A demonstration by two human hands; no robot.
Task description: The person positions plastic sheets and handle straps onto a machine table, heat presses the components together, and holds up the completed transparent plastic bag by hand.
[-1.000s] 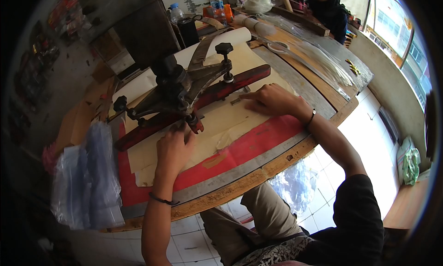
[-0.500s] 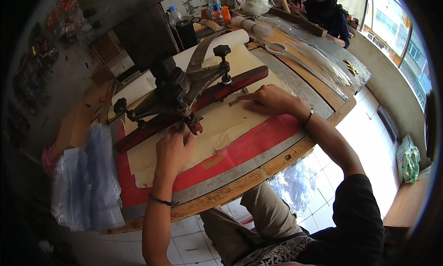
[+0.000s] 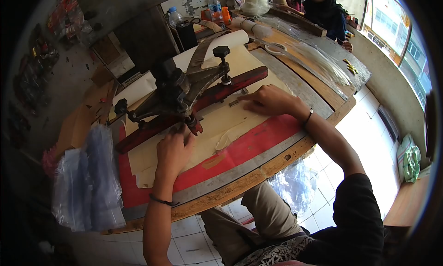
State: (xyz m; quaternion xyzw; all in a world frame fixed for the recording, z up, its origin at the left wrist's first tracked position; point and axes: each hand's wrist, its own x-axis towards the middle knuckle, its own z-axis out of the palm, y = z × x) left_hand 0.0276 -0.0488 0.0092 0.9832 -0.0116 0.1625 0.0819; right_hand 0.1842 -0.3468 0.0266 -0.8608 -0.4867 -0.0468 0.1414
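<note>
A machine with a dark metal frame (image 3: 203, 79) and a long red bar (image 3: 240, 81) stands over the table. Under the bar lies a cream sheet (image 3: 217, 127) on a red mat (image 3: 258, 137). My left hand (image 3: 174, 150) lies on the sheet at the bar's near edge, thumb apart; its fingertips are partly hidden by the bar. My right hand (image 3: 268, 100) rests on the sheet, index finger stretched toward a small metal piece (image 3: 234, 103) beside the bar, its other fingers bent. I see nothing held in either hand.
Clear plastic sleeves (image 3: 87, 183) hang over the table's left edge. A white roll (image 3: 230, 39) lies behind the machine. Farther right are a tape roll (image 3: 275, 48), clear strips (image 3: 320, 63) and small brass-coloured pieces (image 3: 350, 67). Another person (image 3: 323, 12) is at the far end.
Both my hands stay almost in place, and the machine has not moved. At the far end, the other person's arms have shifted.
</note>
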